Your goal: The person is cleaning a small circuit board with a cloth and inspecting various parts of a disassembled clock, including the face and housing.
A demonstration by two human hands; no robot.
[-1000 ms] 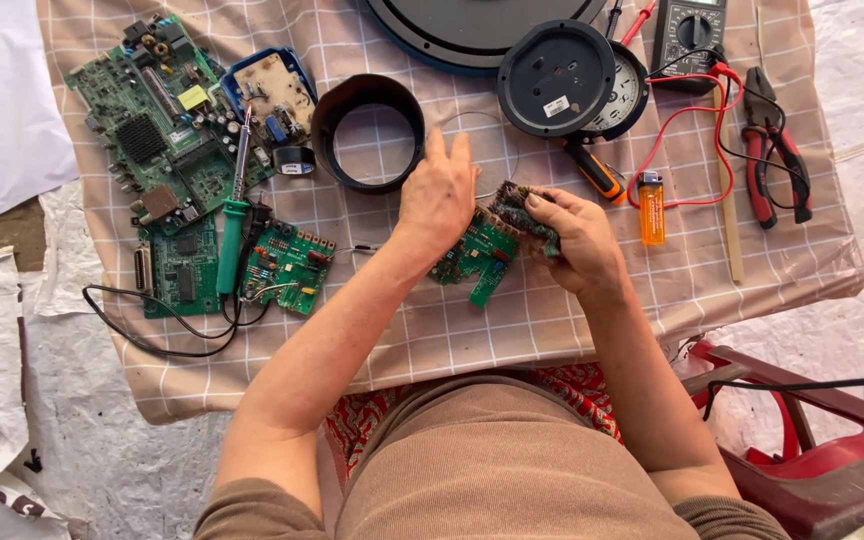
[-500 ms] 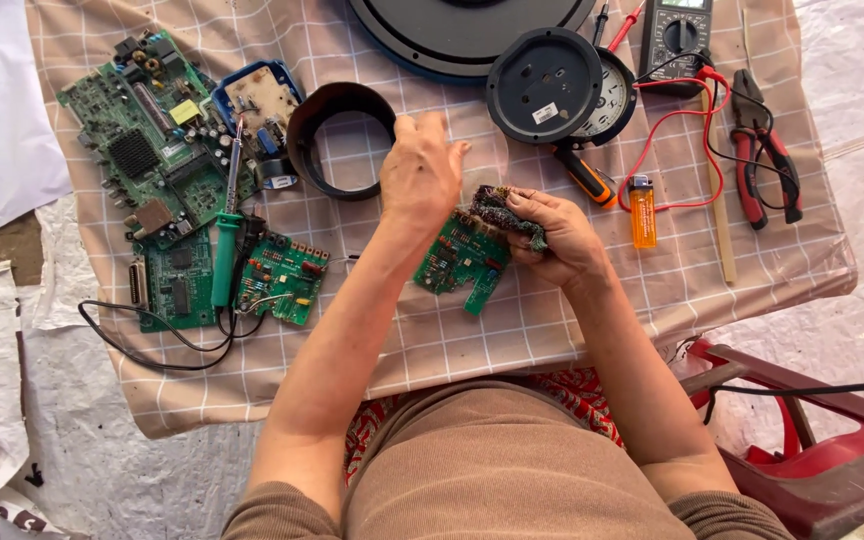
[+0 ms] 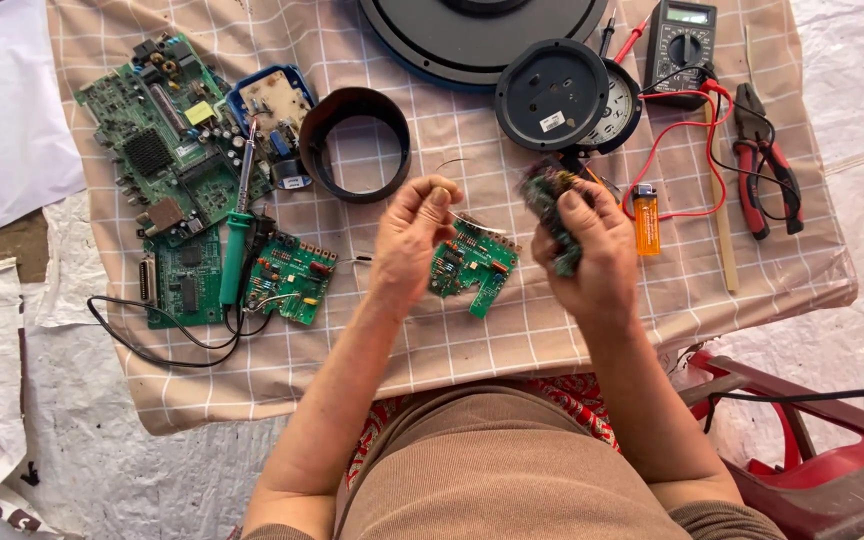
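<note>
My right hand [image 3: 592,250] is lifted above the checked cloth and grips a small green circuit board [image 3: 548,205], which looks blurred. My left hand [image 3: 410,240] is raised beside it, thumb and fingers pinched on a thin wire [image 3: 450,190] whose curl shows above the fingers. Between the two hands a green circuit board with a notched corner [image 3: 474,265] lies flat on the cloth [image 3: 552,330].
A green-handled soldering iron [image 3: 235,235] rests on several larger circuit boards [image 3: 167,150] at the left. A black ring [image 3: 354,143], a round black clock back [image 3: 554,95], a multimeter [image 3: 680,40] with red leads, an orange lighter [image 3: 645,218] and red pliers [image 3: 762,160] lie around. A red plastic chair [image 3: 802,450] stands at right.
Both hands rose off the cloth. My right hand lifted the small board up and to the right; my left hand drew away to the left, pinching the wire. The notched board stayed down.
</note>
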